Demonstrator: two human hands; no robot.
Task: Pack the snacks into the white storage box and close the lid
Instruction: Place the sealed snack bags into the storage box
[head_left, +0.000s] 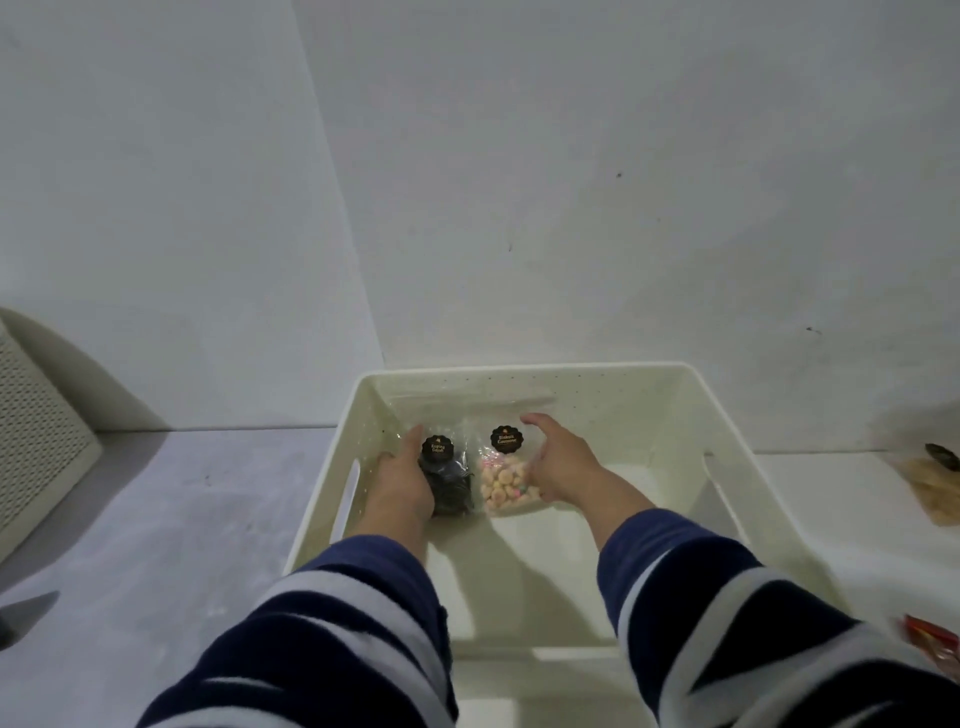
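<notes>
- Two sleeves (332, 639) with dark blue and white stripes are filling the bottom of the view, closest to us. They are reaching forward into the box.
- The white box (675, 415) is sitting on a pale table (171, 519), close to the wall (571, 182). It is open on top, and its walls have small dots. There is a handle slot in its left wall.
- The left hand (402, 480) is lying inside the box near the left wall. Its fingers are curling round the side of the dark bag (447, 478), so it is holding that bag.
- The dark bag is a clear bag with dark snacks in it and a round black sticker near the top. It is resting on the box floor.
- The right hand (558, 457) is inside the box too. Its fingers are bending over the right edge of the light bag (504, 480), and it is holding that bag.
- The light bag is clear, with little pale round snacks and a black sticker. It is lying on the box floor, just beside the dark bag and touching it.
- A tan snack bag (932, 486) is waiting on the table to the right of the box, outside it.
- A red packet (930, 636) is peeking in at the right edge, close to the right sleeve.
- A white thing with a grid of holes (36, 431) is standing on the far left.
</notes>
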